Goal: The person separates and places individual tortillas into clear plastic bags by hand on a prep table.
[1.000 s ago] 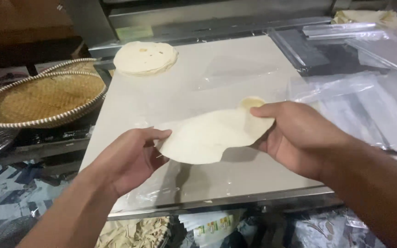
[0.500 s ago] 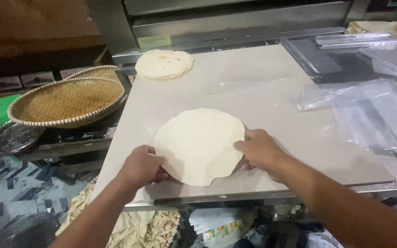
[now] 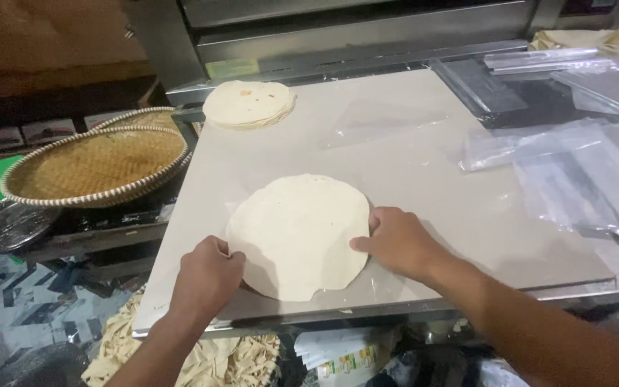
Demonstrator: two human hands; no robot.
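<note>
1. A round, pale, flat sheet of dough (image 3: 299, 235) lies on the grey flat worktop (image 3: 424, 179), close to its near edge and somewhat left of the middle.
2. The left hand (image 3: 205, 276) rests at the near-left rim of the sheet with the fingers curled; the fingertips are hidden under the knuckles, so I cannot tell if they pinch the rim or only touch it.
3. The right hand (image 3: 395, 240) lies on the right rim, fingers loosely bent and pressing on the dough, not closed around it.
4. A stack of round, pale flatbreads (image 3: 248, 104) sits at the far-left corner of the worktop, well apart from the hands.
5. A clear plastic sheet (image 3: 385, 118) lies flat near the far edge and is hard to make out against the surface.
6. More clear plastic bags (image 3: 574, 172) cover the right side, partly cut off by the picture edge.
7. Two round woven baskets (image 3: 94, 165) stand beyond the left edge, one mostly hidden behind the other.
8. Pale dough strips (image 3: 216, 358) lie below the near edge, partly hidden.
</note>
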